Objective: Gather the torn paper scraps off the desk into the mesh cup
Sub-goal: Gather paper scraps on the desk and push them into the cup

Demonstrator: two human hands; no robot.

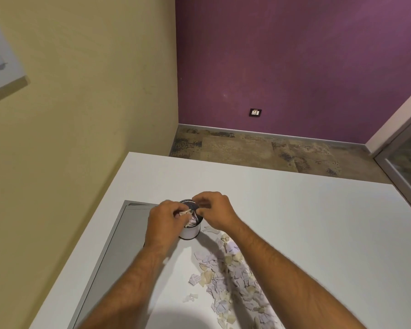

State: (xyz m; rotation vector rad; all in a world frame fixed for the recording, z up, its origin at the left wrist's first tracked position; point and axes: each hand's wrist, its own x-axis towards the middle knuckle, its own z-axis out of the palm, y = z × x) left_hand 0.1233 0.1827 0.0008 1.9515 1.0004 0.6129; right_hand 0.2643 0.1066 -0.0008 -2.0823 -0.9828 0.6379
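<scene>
A small round mesh cup [190, 233] with a dark rim stands on the white desk [294, 222]; paper bits show inside it. My left hand [164, 219] hovers over the cup's left rim, fingers pinched on a paper scrap [185, 212]. My right hand [215, 212] is at the cup's right rim with fingertips pinched together; whether they hold anything is hidden. A long pile of torn paper scraps [230, 276] lies on the desk under my right forearm, stretching toward the near edge.
A grey inset panel [119, 245] runs along the desk's left side, just left of the cup. A yellow wall borders the desk on the left. Beyond the far desk edge lies carpeted floor [247, 148] and a purple wall.
</scene>
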